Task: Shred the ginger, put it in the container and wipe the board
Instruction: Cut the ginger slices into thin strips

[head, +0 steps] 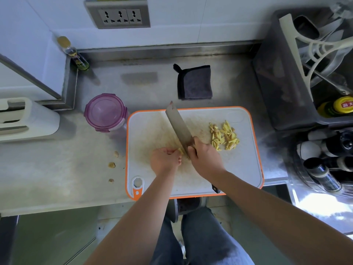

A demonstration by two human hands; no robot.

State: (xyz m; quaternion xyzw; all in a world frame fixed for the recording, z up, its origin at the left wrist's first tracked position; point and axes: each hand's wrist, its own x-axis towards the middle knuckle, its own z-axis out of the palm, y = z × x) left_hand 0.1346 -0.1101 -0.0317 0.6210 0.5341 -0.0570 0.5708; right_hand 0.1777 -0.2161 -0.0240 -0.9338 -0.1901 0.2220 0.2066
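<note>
- Fingers of the left hand curled down, pinning a small ginger stub to the board, lower centre of the frame.
- Right hand clenched round the handle of a cleaver. Blade slanting up toward the middle of the frame, edge set on the ginger stub, just beside the left fingertips.
- Done so far: a loose pile of shreds lying on the right part of the board, well apart from both hands.
- Judged to be late in the shredding step: only the stub left to slice. Cannot tell how much of it sits hidden under the curled fingers.
- Not yet done: loading the container, standing just beside the board's upper left corner with its purple lid on. Likely to need opening before any shreds go in.
- Not yet done: wiping. Yellow-brown smears spread across the middle of the board; dark cloth folded on the worktop above the board, near the centre of the frame, touched by neither hand.
- Also to deal with, perhaps: a few scraps on the worktop left of the board, probably ginger trimmings.
</note>
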